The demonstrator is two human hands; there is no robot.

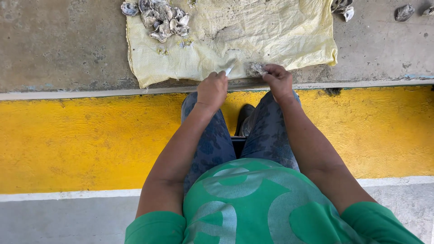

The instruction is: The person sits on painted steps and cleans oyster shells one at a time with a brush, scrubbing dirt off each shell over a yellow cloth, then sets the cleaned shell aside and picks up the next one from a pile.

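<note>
Your right hand (279, 79) is closed over a grey oyster shell (255, 69) and presses it down on the yellow woven sack (271, 36), close to the near edge of the sack, just above the line where the concrete ledge (58, 45) ends. Your left hand (212, 88) is closed as a fist around a small tool (229, 70); only its pale tip shows between the fingers, so you cannot tell what kind of blade it is. The two hands are near each other but do not touch.

The shell looks hard, rough and uneven, with sharp thin edges that can chip or cut, so I judge it stiff but brittle at the rim, and probably a little slippery if it is wet. It seems best to hold it flat from above, with the fingers on the thick part and away from the edge, as your right hand does now.

The long axis of the shell seems to lie roughly left to right, with the free end toward your left hand; most of it is covered, so this is not sure. The tip of the tool points up and to the right, toward this free end.

A pile of shells (158, 18) lies on the far left corner of the sack, well apart from your hands
</note>
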